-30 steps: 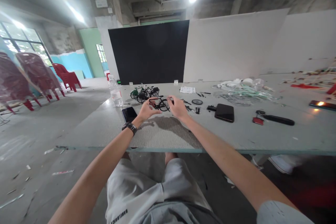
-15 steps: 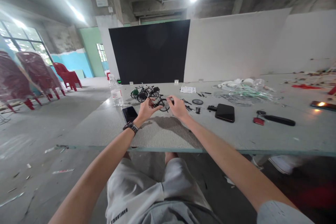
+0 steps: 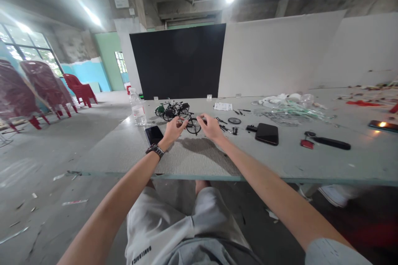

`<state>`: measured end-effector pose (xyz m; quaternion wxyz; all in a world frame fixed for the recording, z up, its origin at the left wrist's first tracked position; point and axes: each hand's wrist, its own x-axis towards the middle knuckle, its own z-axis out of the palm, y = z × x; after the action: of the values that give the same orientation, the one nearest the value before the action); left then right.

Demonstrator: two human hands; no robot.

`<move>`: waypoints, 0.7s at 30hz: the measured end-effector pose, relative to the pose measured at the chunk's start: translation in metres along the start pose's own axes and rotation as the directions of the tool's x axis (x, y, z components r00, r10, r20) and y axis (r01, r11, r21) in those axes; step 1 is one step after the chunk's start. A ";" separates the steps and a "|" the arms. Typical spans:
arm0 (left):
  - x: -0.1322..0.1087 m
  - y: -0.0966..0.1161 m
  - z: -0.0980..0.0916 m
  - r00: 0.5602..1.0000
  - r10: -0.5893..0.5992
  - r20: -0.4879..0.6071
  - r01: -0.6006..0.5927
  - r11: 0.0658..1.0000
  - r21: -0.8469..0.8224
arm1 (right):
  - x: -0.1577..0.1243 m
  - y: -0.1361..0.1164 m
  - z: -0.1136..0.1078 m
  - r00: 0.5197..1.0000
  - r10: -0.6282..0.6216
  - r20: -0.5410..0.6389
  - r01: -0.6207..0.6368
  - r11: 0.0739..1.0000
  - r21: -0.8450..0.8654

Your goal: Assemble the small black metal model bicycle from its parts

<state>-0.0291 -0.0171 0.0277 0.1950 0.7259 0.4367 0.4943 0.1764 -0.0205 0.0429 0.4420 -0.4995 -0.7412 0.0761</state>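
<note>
A small black model bicycle [image 3: 193, 126] is held just above the table between my two hands, one spoked wheel facing me. My left hand [image 3: 174, 129] pinches it at the left side, thumb against fingers, hiding that part of the frame. On the other side, my right hand [image 3: 211, 126] has its fingers curled together beside the wheel. What its fingertips hold, if anything, is hidden. Behind the left hand stand finished-looking model bicycles [image 3: 172, 109], one with a green piece. Small black parts [image 3: 228, 127] and a loose wheel [image 3: 234, 120] lie right of the right hand.
A phone [image 3: 154, 135] and a water bottle [image 3: 137, 108] are at the left. Printed paper [image 3: 223, 107] lies farther back. To the right are a black flat device [image 3: 266, 133], a black-handled tool [image 3: 332, 142] and a heap of clear plastic packaging [image 3: 289, 105].
My left thumb has drawn back from the wheel toward the fingers. The bicycle has tilted slightly, its wheel a little lower. My right hand stays nearly in place.
</note>
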 end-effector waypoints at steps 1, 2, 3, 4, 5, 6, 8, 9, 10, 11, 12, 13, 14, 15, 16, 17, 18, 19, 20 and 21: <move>0.000 -0.001 0.000 1.000 0.007 0.002 -0.007 1.000 0.008 | 0.000 0.001 0.000 0.999 -0.007 0.032 0.006 1.000 0.007; 0.000 -0.001 0.000 1.000 0.015 0.002 -0.015 1.000 0.012 | 0.001 0.001 0.000 0.998 -0.019 0.060 0.018 1.000 0.012; 0.001 -0.002 0.000 1.000 0.024 -0.002 -0.024 1.000 0.008 | 0.001 0.002 0.001 0.996 -0.036 0.076 0.035 0.999 0.015; 0.001 -0.003 0.000 0.999 0.031 -0.008 -0.031 1.000 -0.002 | 0.001 0.003 0.002 0.996 -0.055 0.077 0.054 0.998 0.016; 0.002 -0.003 0.001 0.999 0.033 -0.015 -0.033 0.999 -0.017 | 0.002 0.003 0.003 0.995 -0.073 0.065 0.072 0.997 0.014; 0.002 -0.004 0.002 0.999 0.028 -0.020 -0.029 0.999 -0.033 | 0.002 0.004 0.004 0.995 -0.087 0.043 0.086 0.996 0.009; 0.004 -0.005 0.004 1.000 0.000 -0.014 -0.001 0.998 -0.057 | 0.001 0.004 0.006 0.995 -0.102 -0.003 0.102 0.995 0.000; 0.005 -0.006 0.005 1.000 -0.017 -0.006 0.016 0.998 -0.063 | 0.001 0.003 0.007 0.994 -0.103 -0.019 0.103 0.995 -0.006; 0.005 -0.006 0.006 1.000 -0.031 -0.001 0.031 0.997 -0.068 | 0.001 0.003 0.007 0.994 -0.102 -0.032 0.102 0.995 -0.014; 0.006 -0.007 0.006 0.999 -0.041 0.003 0.041 0.997 -0.071 | 0.000 0.002 0.008 0.994 -0.101 -0.039 0.100 0.995 -0.021; 0.007 -0.007 0.007 0.999 -0.047 0.009 0.047 0.996 -0.073 | 0.000 0.002 0.008 0.994 -0.100 -0.043 0.099 0.995 -0.029; 0.007 -0.008 0.007 0.999 -0.050 0.015 0.051 0.996 -0.071 | -0.001 0.001 0.008 0.994 -0.100 -0.044 0.098 0.994 -0.037; 0.007 -0.008 0.007 0.998 -0.052 0.023 0.054 0.996 -0.066 | -0.002 0.001 0.007 0.994 -0.101 -0.043 0.099 0.994 -0.045; 0.008 -0.009 0.007 0.998 -0.056 0.029 0.057 0.997 -0.060 | -0.002 0.000 0.007 0.994 -0.103 -0.039 0.101 0.994 -0.052; 0.008 -0.010 0.006 0.998 -0.062 0.031 0.063 0.996 -0.057 | -0.003 0.000 0.007 0.994 -0.105 -0.032 0.103 0.993 -0.057; 0.008 -0.010 0.007 0.997 -0.070 0.030 0.072 0.996 -0.059 | -0.003 -0.001 0.007 0.994 -0.106 -0.023 0.105 0.993 -0.060; 0.008 -0.011 0.007 0.996 -0.080 0.026 0.081 0.994 -0.069 | -0.004 -0.001 0.007 0.994 -0.106 -0.015 0.105 0.993 -0.062; 0.008 -0.011 0.007 0.996 -0.091 0.019 0.092 0.992 -0.085 | -0.004 -0.001 0.007 0.994 -0.105 -0.008 0.104 0.993 -0.064; 0.009 -0.012 0.008 0.995 -0.103 0.013 0.103 0.989 -0.108 | -0.004 -0.001 0.007 0.995 -0.103 -0.005 0.102 0.993 -0.063; 0.009 -0.012 0.008 0.993 -0.116 0.006 0.116 0.984 -0.134 | -0.004 -0.001 0.007 0.995 -0.101 -0.001 0.101 0.993 -0.058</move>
<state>-0.0261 -0.0020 0.0202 0.2715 0.6840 0.4441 0.5111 0.1711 -0.0215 0.0367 0.4322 -0.4740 -0.7665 0.0310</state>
